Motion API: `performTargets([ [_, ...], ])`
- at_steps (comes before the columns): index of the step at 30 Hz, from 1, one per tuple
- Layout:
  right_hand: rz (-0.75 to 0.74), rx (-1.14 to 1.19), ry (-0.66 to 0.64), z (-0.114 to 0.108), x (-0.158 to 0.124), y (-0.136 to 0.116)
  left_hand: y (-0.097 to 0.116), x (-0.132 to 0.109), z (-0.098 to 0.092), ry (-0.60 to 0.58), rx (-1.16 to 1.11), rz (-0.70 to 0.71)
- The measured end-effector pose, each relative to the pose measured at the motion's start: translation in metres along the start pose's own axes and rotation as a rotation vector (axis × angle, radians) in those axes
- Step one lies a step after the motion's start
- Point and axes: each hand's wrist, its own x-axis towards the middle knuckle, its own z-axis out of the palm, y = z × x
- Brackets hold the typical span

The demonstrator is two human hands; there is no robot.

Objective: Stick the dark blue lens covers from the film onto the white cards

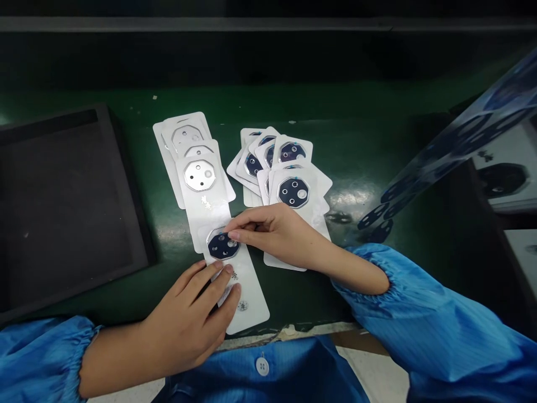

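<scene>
A white card [251, 291] lies near the table's front edge with a dark octagonal lens part [222, 245] on it. My right hand [277, 232] pinches the right edge of that dark part with thumb and fingertips. My left hand [193, 319] rests flat on the lower end of the same card, fingers stretched out, pressing it down. Above it lies a stack of white cards with silver octagonal frames [200, 174]. To the right is a fanned pile of cards carrying dark lens parts [292, 192].
A black foam tray [62, 207] sits at the left on the green table [356, 145]. A clear film strip with dark round parts [440, 162] hangs in from the upper right. More trays with parts [507, 173] stand at the far right.
</scene>
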Motion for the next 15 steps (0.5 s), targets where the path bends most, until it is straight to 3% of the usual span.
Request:
performTargets([
  [15,0.003,-0.062,-0.016,-0.0022,-0.0009,-0.0021,0.0001,0.0030,-0.0020,0.014,0.003,-0.004],
])
